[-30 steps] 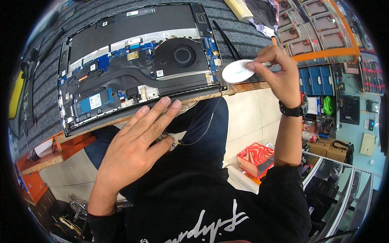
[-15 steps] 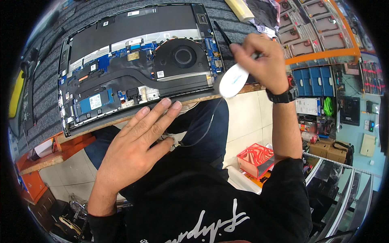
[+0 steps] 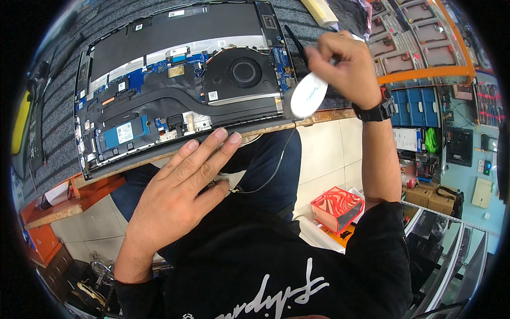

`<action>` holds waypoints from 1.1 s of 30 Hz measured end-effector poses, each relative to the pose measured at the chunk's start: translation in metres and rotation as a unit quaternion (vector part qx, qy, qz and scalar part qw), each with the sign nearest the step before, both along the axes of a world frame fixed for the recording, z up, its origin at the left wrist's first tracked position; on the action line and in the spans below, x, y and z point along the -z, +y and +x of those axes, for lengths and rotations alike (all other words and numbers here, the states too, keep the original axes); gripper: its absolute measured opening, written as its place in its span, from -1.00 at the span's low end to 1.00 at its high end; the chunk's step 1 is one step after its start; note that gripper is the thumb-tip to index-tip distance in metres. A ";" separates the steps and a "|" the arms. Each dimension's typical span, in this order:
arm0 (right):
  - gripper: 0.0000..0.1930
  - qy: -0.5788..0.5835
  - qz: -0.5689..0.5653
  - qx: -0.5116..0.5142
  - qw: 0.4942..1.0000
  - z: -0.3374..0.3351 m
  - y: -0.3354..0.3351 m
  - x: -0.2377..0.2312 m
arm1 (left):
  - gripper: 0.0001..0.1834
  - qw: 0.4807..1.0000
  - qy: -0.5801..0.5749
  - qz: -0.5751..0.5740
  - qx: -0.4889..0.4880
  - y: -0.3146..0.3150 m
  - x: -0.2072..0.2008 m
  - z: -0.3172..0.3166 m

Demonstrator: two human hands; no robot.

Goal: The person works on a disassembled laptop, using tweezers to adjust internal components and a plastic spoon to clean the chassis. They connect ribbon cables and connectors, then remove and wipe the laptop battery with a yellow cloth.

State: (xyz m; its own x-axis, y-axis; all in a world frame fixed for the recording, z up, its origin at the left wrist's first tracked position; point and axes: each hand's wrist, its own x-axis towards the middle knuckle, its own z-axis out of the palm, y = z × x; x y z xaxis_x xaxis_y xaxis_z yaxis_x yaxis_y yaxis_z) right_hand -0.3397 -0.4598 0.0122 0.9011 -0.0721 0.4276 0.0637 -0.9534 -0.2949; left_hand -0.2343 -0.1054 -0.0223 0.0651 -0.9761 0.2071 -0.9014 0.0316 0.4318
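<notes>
A laptop with its bottom cover off (image 3: 175, 95) lies on the work surface, its fan, heat pipe, battery and blue circuit boards bare. My left hand (image 3: 180, 194) is flat with fingers stretched, the fingertips at the laptop's near edge. To the laptop's right, my right hand (image 3: 348, 66) is closed around a white paddle-shaped tool (image 3: 309, 97). The rounded end points down and left, beside the laptop's near right corner. My fingers hide the rest of the tool. A thin dark pointed tool (image 3: 295, 42) lies between the laptop and my right hand.
Grey ribbed matting (image 3: 61, 69) covers the bench, whose wooden front edge (image 3: 324, 115) runs near my lap. A thin cable (image 3: 279, 159) hangs under that edge. Farther right stand an orange-framed rack (image 3: 425, 73), blue drawers (image 3: 417, 106) and a red box (image 3: 337, 207).
The white tool and my right hand have shifted slightly up and to the right in the picture. My left hand keeps nearly the same place at the laptop's near edge.
</notes>
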 end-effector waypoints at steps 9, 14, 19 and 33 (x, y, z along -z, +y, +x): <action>-0.63 0.022 -0.057 -0.059 0.996 0.003 -0.004 -0.018 | -0.92 1.000 0.004 0.004 0.005 0.000 0.000 0.001; -0.63 0.051 -0.113 -0.131 0.984 0.019 -0.007 -0.030 | -0.92 1.000 -0.001 0.013 0.007 0.000 -0.001 0.000; -0.63 0.082 -0.173 -0.141 0.971 0.025 0.004 -0.043 | -0.93 1.000 0.005 0.011 0.005 0.001 -0.001 0.001; -0.66 0.113 -0.144 -0.127 0.975 0.022 0.008 -0.040 | -0.93 1.000 0.004 0.007 0.009 0.001 0.001 0.001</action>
